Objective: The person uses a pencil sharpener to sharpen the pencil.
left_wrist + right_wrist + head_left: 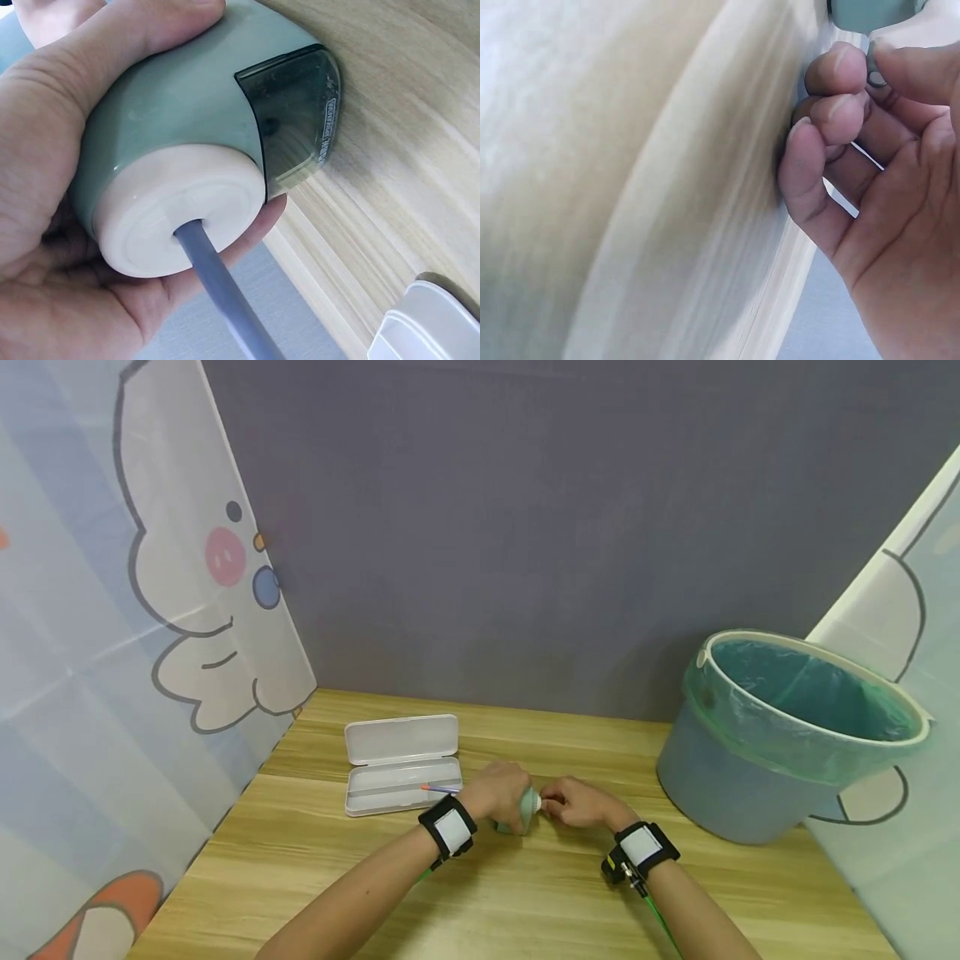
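My left hand [497,792] grips a green pencil sharpener [176,97] low over the wooden table, fingers and thumb wrapped round its body. The sharpener's round white face [142,217] shows in the left wrist view, beside a dark see-through shavings drawer [296,124]. A purple pencil [229,296] sticks out of the hole in that face; its orange end points left in the head view. On the opposite side, my right hand [581,802] pinches the small crank handle [876,73] between thumb and fingertips. Most of the crank is hidden by those fingers.
An open white pencil case [403,739] lies left of my hands, its lid tipped back. At the right stands a large grey-blue bin [720,793] lined with a green bag. A grey backdrop [510,527] rises behind the wooden table [480,902].
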Motion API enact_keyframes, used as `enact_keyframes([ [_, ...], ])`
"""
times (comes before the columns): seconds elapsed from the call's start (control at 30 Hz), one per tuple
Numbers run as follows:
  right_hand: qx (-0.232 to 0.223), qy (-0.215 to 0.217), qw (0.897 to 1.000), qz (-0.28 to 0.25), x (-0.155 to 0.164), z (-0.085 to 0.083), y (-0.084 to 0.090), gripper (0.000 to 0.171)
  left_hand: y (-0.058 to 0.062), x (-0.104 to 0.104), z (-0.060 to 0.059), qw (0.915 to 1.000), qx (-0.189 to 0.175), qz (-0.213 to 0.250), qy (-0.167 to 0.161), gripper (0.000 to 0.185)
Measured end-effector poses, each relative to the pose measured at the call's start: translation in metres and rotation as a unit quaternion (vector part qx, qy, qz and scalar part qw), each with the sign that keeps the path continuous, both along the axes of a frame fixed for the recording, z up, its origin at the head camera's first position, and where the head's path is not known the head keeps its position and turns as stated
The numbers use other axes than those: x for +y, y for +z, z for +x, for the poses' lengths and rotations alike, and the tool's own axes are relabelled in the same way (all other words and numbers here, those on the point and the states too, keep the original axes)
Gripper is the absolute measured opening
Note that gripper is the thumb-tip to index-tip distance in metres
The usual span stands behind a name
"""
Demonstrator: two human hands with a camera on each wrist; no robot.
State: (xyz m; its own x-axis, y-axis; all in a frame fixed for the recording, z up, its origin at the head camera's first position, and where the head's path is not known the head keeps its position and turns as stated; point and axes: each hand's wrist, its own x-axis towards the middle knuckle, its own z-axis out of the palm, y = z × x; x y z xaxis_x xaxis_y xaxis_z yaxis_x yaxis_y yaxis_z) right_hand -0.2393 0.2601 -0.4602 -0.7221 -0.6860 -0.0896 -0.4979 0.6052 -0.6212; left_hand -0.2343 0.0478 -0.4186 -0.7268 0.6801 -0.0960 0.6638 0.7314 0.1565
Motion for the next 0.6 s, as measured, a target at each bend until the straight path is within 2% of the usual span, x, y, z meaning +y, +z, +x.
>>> enact_keyframes([
  [0.2, 0.006, 0.012, 1.000, -0.008, 0.000, 0.004, -0.003, 0.025, -0.001, 0.000, -0.001, 1.0000, -0.002, 0.002, 0.001, 0.036],
  [0.6, 0.012, 0.030, 0.999, 0.013, -0.005, 0.015, 0.000, 0.027, -0.001, 0.001, -0.002, 1.0000, -0.007, 0.004, -0.002, 0.038],
])
